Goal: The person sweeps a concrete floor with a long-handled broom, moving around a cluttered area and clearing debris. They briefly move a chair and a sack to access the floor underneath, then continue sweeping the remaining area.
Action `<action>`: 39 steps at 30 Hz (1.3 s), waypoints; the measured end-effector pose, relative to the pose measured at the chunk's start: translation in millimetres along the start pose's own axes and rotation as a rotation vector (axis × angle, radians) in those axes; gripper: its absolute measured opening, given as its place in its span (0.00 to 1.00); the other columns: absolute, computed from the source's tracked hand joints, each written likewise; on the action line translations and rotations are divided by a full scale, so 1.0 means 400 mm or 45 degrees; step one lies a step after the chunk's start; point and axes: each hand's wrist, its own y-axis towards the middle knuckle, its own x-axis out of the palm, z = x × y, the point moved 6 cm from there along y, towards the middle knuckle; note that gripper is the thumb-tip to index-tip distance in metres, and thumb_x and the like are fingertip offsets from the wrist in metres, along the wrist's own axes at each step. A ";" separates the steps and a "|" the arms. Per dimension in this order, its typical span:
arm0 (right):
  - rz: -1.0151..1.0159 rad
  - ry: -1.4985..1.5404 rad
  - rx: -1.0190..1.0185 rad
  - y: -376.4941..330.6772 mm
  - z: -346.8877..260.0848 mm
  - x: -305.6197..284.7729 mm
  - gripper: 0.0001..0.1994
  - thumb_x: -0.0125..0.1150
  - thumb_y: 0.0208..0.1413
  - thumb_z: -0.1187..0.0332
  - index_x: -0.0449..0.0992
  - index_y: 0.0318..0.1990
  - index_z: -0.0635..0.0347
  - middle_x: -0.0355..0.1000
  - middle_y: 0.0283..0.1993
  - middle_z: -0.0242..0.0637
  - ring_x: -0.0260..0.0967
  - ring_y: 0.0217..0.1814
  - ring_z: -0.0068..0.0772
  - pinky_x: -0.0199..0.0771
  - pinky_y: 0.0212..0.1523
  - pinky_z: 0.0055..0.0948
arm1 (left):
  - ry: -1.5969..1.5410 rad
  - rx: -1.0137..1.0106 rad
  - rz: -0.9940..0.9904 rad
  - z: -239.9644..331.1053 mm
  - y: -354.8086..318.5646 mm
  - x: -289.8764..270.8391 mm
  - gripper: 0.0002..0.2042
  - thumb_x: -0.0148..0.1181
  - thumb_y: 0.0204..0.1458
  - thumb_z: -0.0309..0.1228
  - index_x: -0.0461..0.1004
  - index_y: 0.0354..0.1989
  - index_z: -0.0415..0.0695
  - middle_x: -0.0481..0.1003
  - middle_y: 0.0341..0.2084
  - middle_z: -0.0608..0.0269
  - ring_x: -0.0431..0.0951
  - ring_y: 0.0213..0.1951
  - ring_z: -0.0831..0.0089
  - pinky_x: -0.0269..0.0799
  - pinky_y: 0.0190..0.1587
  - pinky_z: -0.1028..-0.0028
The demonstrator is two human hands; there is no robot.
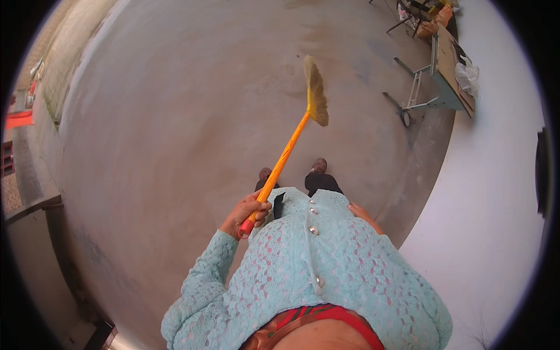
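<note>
My left hand (249, 211) is closed around the upper end of a broom (286, 153), just above its red end cap. The orange handle slants away from me to a flat, fan-shaped head (316, 93) of yellowish-brown bristles, over the grey floor ahead of my feet. Whether the bristles touch the floor I cannot tell. My right hand (363, 214) hangs at my right side, partly hidden by my light blue knitted cardigan (350, 251). Its fingers are mostly out of sight, and no object shows in it.
A table with metal legs (446, 81) stands against the white wall (496, 163) on the right, a white plastic bag (466, 77) on it. Beyond it are orange bags (434, 24). A low wall (32, 233) is at the left. My brown shoes (318, 165) are on smooth concrete.
</note>
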 end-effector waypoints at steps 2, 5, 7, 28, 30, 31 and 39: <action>0.076 -0.105 0.009 -0.007 -0.065 0.001 0.34 0.49 0.48 0.49 0.53 0.57 0.63 0.55 0.57 0.43 0.51 0.59 0.35 0.50 0.55 0.25 | 0.062 -0.061 -0.062 0.029 0.119 0.041 0.23 0.49 0.43 0.20 0.53 0.50 0.40 0.64 0.22 0.61 0.63 0.13 0.84 0.63 0.11 0.84; -0.002 -0.038 -0.059 0.029 -0.116 -0.062 0.33 0.47 0.49 0.48 0.55 0.56 0.63 0.56 0.57 0.43 0.52 0.58 0.34 0.50 0.55 0.26 | 0.120 -0.177 -0.072 0.012 0.358 0.067 0.15 0.47 0.45 0.21 0.55 0.41 0.37 0.63 0.21 0.61 0.62 0.14 0.83 0.60 0.12 0.84; -0.165 0.126 -0.145 0.062 -0.130 -0.120 0.33 0.47 0.49 0.48 0.56 0.56 0.63 0.57 0.56 0.42 0.53 0.58 0.33 0.50 0.55 0.26 | 0.111 -0.228 0.015 -0.004 0.487 0.081 0.11 0.46 0.45 0.22 0.56 0.37 0.37 0.62 0.20 0.61 0.62 0.14 0.83 0.59 0.12 0.84; -0.142 -0.021 -0.349 0.235 -0.232 -0.260 0.18 0.45 0.53 0.54 0.68 0.37 0.62 0.66 0.36 0.31 0.58 0.40 0.22 0.57 0.45 0.22 | -0.247 0.736 0.748 0.039 -0.099 -0.145 0.11 0.44 0.43 0.20 0.57 0.36 0.38 0.64 0.21 0.61 0.62 0.13 0.84 0.63 0.10 0.83; -0.146 -0.029 -0.381 0.238 -0.225 -0.269 0.18 0.44 0.53 0.55 0.68 0.37 0.62 0.66 0.36 0.31 0.58 0.40 0.22 0.57 0.44 0.22 | -0.173 0.761 0.748 0.035 -0.143 -0.093 0.14 0.44 0.42 0.19 0.57 0.40 0.39 0.64 0.21 0.61 0.62 0.13 0.84 0.63 0.10 0.84; -0.146 0.004 -0.353 0.241 -0.206 -0.276 0.18 0.44 0.53 0.55 0.68 0.37 0.62 0.66 0.36 0.31 0.58 0.40 0.22 0.57 0.45 0.22 | -0.130 0.768 0.743 0.037 -0.157 -0.069 0.16 0.44 0.42 0.19 0.57 0.43 0.39 0.64 0.21 0.61 0.62 0.13 0.85 0.63 0.10 0.84; -0.150 0.081 -0.315 0.204 -0.151 -0.270 0.22 0.47 0.51 0.53 0.67 0.45 0.63 0.66 0.42 0.33 0.59 0.45 0.23 0.57 0.47 0.22 | -0.056 0.526 0.414 0.070 -0.046 0.096 0.25 0.47 0.44 0.21 0.51 0.53 0.42 0.63 0.22 0.63 0.59 0.11 0.85 0.59 0.08 0.85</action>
